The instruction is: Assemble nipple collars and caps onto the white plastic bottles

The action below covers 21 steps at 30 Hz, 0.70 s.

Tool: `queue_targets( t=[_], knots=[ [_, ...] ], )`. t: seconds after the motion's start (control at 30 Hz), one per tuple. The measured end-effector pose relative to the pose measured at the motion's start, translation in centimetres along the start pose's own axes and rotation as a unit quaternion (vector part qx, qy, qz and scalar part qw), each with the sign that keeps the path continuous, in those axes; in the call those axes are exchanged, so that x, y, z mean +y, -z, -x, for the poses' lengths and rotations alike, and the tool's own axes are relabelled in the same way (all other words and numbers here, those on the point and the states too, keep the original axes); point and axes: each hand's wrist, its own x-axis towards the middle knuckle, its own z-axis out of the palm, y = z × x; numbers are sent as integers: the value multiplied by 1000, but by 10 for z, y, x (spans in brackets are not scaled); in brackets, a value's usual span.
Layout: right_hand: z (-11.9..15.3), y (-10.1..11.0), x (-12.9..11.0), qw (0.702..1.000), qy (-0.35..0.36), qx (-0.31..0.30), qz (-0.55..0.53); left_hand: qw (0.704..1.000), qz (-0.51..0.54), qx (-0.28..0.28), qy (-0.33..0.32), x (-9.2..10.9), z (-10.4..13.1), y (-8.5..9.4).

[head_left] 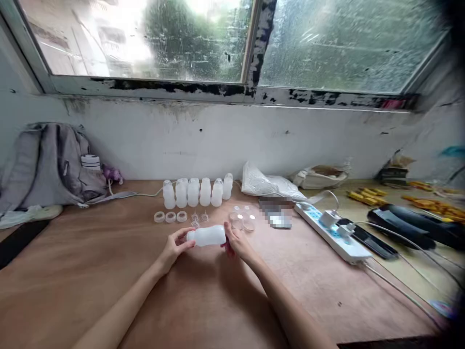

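Observation:
A frosted white baby bottle [209, 236] lies sideways between my two hands, held above the table. My left hand [176, 247] has its fingers closed round the narrow neck end. At the broad base end, my right hand [236, 241] grips the bottle, some of its fingers hidden behind it. Just beyond are three collar rings [170, 217] in a row, a few clear silicone nipples [205, 217] and several clear round caps with small white discs [249, 222]. Several similar bottles with clear caps [193, 193] stand upright near the wall.
A white power strip [334, 235] with plugged-in chargers lies at right, beside a black phone [368, 240] and trailing cables. White plastic bags [269, 183] rest against the wall. At far left a grey backpack [51, 165] stands on the wooden table [90, 252].

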Motion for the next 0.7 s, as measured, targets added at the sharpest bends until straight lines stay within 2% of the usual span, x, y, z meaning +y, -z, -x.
queue_targets(
  t=[0.13,0.2,0.23,0.3,0.37,0.4,0.47,0.57,0.63,0.7],
  knots=[
    [9,10,-16,979,122,-51,-152,1000,-2,7,-5,-1,-1,1],
    [10,13,-17,962,160,-106,-195,1000,-10,11,-8,-1,-1,2],
    [10,13,-17,960,154,-122,-198,1000,-16,12,-12,0,-1,2],
    [7,12,-13,972,98,-122,-176,999,-31,8,-19,0,-1,3],
    [4,9,-10,986,35,-88,-139,999,-41,0,-23,0,0,3],
    [4,9,-10,989,27,-68,-126,999,-43,-2,-24,1,0,3],
    [5,8,-12,988,67,-53,-129,999,-44,-1,-22,1,1,3],
    [10,9,-17,972,139,-97,-164,999,-44,4,-19,0,0,2],
    [10,8,-17,976,104,-109,-156,999,-45,-4,-15,0,0,2],
    [9,5,-15,987,39,-91,-125,999,-47,-15,-11,0,0,1]
  ],
)
